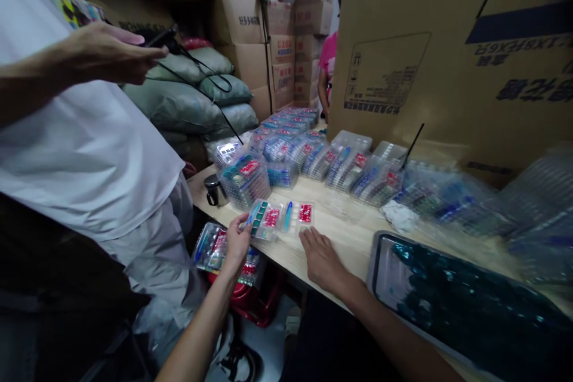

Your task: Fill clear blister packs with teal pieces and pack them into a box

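Observation:
My left hand (239, 242) pinches the near left edge of a clear plastic tray (265, 219) that holds a blue pen, dark green pieces and a red card. Beside it on the table lies a second clear tray (295, 218) with a blue pen and a red card; its small compartments look pale, without green pieces. My right hand (324, 258) rests palm down, fingers stretched out, with the fingertips at that tray's near right edge. A tall stack of filled trays (244, 182) stands just beyond my left hand.
A metal cup (215, 191) stands at the table's left edge. Rows of filled trays (317, 158) spread behind. A metal tray (380, 268) of shiny green pieces lies right, below a large carton (403, 71). More packs (210, 245) sit on a red stool (255, 307). A person (89, 149) stands left.

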The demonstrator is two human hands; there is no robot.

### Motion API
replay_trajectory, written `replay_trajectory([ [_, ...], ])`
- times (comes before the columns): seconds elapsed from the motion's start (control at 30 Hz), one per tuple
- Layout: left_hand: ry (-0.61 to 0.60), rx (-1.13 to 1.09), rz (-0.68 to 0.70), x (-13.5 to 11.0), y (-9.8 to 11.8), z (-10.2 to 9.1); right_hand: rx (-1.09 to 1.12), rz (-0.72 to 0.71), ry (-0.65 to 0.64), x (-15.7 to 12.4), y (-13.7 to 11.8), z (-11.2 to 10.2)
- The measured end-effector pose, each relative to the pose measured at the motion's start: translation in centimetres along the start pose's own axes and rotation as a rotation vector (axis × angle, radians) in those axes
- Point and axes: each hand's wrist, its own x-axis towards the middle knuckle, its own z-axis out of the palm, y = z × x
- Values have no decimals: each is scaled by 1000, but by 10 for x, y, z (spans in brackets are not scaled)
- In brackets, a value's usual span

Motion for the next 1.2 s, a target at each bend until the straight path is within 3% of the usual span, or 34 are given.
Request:
replay_trajectory([
  [0.1, -45, 81, -13, 11, -7, 24, -96, 5, 51, -8, 5, 2],
  [0.2, -94, 227, 42, 13, -10, 42, -154, 43, 76, -35, 12, 3],
  [0.4, -152, 600, 189, -8, 10, 62, -110, 116, 204, -80, 20, 23],
  [0.53, -316, 865, 223, -22, 26, 70, -92, 146, 332, -87, 16, 38],
  [0.83, -351, 981, 130, -19, 40, 79, -71, 144, 472, -89, 16, 48],
  [0.93, -379, 963, 224, -31, 55, 73, -80, 135, 516, -89, 18, 53],
  [1.03, -283, 955, 351, -20, 92, 52, -86, 109, 548, -88, 20, 57],
  [1.1, -137, 988, 401, 10, 124, 32, -91, 103, 565, -87, 20, 58],
  [1.2, 39, 1019, 370, 77, 164, 2, -86, 102, 599, -87, 20, 58],
])
